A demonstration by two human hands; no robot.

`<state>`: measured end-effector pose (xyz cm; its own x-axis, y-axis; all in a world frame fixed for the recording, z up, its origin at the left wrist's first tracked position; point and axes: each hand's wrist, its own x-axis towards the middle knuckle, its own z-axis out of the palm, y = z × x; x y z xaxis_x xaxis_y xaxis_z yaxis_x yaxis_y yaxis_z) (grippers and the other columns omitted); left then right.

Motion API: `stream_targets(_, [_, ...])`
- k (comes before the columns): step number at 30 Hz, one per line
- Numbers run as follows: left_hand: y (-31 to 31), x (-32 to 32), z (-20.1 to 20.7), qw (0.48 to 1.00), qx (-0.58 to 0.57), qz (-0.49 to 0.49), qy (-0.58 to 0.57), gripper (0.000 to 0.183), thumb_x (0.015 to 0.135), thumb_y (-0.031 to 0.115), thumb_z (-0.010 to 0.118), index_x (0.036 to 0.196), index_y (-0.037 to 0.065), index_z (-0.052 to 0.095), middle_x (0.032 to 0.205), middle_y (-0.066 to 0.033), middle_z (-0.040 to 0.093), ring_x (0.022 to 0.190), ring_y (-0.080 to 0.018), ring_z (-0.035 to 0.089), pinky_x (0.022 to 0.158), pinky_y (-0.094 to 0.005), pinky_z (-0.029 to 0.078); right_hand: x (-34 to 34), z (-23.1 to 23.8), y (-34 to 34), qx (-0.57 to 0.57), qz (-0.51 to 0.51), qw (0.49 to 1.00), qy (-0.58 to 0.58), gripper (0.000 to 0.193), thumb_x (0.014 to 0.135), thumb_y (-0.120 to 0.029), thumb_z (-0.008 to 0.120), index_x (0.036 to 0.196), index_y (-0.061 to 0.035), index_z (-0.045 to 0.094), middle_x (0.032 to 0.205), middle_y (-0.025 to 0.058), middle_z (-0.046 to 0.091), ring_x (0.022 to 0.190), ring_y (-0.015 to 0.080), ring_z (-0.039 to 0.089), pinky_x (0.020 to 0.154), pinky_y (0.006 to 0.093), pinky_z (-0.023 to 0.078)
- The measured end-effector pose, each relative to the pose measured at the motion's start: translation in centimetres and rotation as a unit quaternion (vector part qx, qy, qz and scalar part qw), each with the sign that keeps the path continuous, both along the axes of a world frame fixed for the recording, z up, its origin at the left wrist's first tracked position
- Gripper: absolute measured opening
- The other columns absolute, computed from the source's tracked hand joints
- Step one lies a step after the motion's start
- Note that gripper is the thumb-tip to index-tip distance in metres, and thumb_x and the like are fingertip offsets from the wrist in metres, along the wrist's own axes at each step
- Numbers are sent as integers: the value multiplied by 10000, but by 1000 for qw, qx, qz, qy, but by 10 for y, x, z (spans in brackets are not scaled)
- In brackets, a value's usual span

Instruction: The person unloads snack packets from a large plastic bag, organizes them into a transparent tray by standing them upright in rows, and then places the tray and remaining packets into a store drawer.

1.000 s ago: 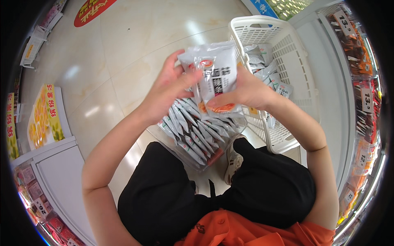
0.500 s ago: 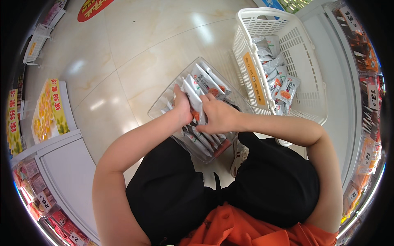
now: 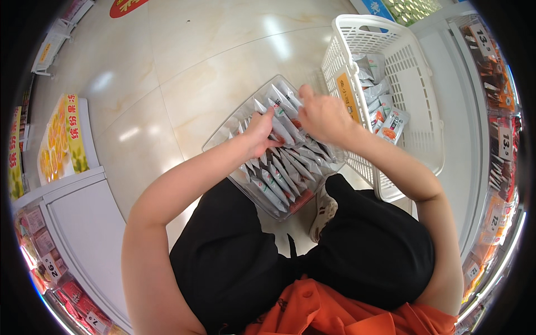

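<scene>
A clear plastic bin on the floor between my legs holds rows of silver snack packets standing on edge. My left hand reaches into the bin, its fingers and thumb closed round the edge of a silver packet in the upper row. Over the bin's right side is my right hand, raised, with curled fingers smeared by motion; whether anything is in them is hidden. To its right, a white plastic basket holds more silver packets in a loose heap.
Glossy tiles make up the floor. At the left stands a white display unit with a yellow fruit sign. Shelves of packaged goods line the right, beside the basket. My shoe is near the bin's lower right edge.
My hands have parted: the right one rose and moved right toward the basket, the left stayed at the upper row. The packet held up between them now sits lower among the others.
</scene>
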<state>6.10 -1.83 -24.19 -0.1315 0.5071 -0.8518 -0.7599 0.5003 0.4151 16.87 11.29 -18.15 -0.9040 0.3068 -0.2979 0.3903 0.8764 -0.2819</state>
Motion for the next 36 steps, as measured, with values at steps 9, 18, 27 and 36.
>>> stream_targets(9, [12,-14,-7,986,96,-103,87,308,928,171,513,1190,12,489,1056,-145,632,917,-300,651,784,-512,538,-20,-36,36,-51,21,991,-122,261,855,-195,547,769,25,658,714,214,648,598,302,657,567,401,532])
stream_targets(18, [28,-38,-26,973,-8,-40,227,416,949,311,469,1264,47,406,1254,-121,505,1053,-266,569,850,-448,511,-26,-13,27,11,46,996,80,216,790,-237,628,825,-30,676,757,186,658,763,356,658,692,429,531])
stream_targets(27, [29,-38,-31,976,-6,-48,211,582,996,499,266,1434,115,239,1430,-133,329,1243,-309,439,896,-488,506,-27,-31,-1,74,165,980,-78,160,758,-154,654,865,-39,684,820,116,681,764,299,677,664,388,553])
stream_targets(36, [29,-41,-27,978,-8,-29,208,673,976,491,339,1354,-61,272,1424,-176,127,1145,-349,509,843,-438,555,-6,29,110,-65,-148,964,210,215,864,-251,607,911,-48,661,685,118,648,658,233,657,603,364,502])
